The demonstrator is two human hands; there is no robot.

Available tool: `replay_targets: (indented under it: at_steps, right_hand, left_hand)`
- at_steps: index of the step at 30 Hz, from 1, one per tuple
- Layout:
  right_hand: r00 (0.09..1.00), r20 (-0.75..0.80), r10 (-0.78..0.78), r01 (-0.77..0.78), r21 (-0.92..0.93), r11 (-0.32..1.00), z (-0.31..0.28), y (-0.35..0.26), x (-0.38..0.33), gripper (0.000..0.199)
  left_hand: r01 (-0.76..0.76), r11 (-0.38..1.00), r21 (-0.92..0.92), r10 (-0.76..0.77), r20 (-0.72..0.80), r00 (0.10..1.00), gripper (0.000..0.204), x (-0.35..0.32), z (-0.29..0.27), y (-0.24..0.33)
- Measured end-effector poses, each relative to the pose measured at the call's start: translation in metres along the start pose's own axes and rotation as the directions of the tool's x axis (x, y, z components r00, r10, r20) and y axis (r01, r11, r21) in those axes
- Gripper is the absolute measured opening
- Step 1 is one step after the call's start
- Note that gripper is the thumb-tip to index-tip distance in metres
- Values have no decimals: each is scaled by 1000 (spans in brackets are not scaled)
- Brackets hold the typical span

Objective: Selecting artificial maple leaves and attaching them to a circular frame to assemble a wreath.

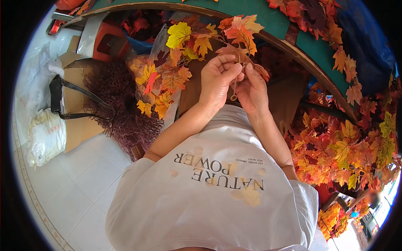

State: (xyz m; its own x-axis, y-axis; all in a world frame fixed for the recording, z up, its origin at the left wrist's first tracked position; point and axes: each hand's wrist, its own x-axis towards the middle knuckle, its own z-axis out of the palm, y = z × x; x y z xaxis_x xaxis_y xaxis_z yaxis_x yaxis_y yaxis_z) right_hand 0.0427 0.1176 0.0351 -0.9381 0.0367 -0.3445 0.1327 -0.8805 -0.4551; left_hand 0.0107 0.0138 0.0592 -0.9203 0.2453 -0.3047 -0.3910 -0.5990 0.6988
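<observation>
An artificial maple-leaf garland (172,79) in yellow, orange and red hangs in front of me, trailing down on the left. My left hand (217,79) is closed, thumb against bent fingers, around the garland's thin tan stem. Close beside it, my right hand (253,88) pinches the same stem, thumb and fingertips together. Below the fingers the stem end (233,97) shows as a small loop. Orange leaves (240,31) rise just above both hands. The exact spot where the fingertips meet the stem is partly hidden.
A green table (251,11) with a curved brown edge lies beyond my hands. Heaped maple-leaf garlands (331,146) fill the right side. On the left are a dark purple twiggy bundle (121,104), a cardboard box (81,129), a white plastic bag (48,136) and a red stool (109,42).
</observation>
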Motion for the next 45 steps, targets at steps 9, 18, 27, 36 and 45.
replay_targets:
  at_steps: [9, 18, 27, 36, 45]
  right_hand:
    - [999, 23, -24, 24, -11, 1000, -3, 1, 2, 22]
    - [985, -43, -167, 164, -68, 984, 6, 9, -5, 10]
    - [994, 9, -112, 106, -402, 910, 0, -13, -5, 12]
    - [211, 848, -485, 865, -394, -312, 13, -44, -34, 37]
    - [-32, 742, -669, 770, -409, -490, 95, -124, -96, 12]
  left_hand:
    - [13, 1000, -3, -13, -12, 1000, 26, 1, 0, 0]
    - [-71, 994, -80, 71, -2, 997, 38, 2, -4, -9]
    - [-160, 987, 17, 156, 141, 978, 45, 11, -6, -3]
    - [42, 983, -177, -12, 170, 985, 31, -5, 17, 1]
    - [127, 991, -29, -90, 556, 826, 28, -90, 114, 65]
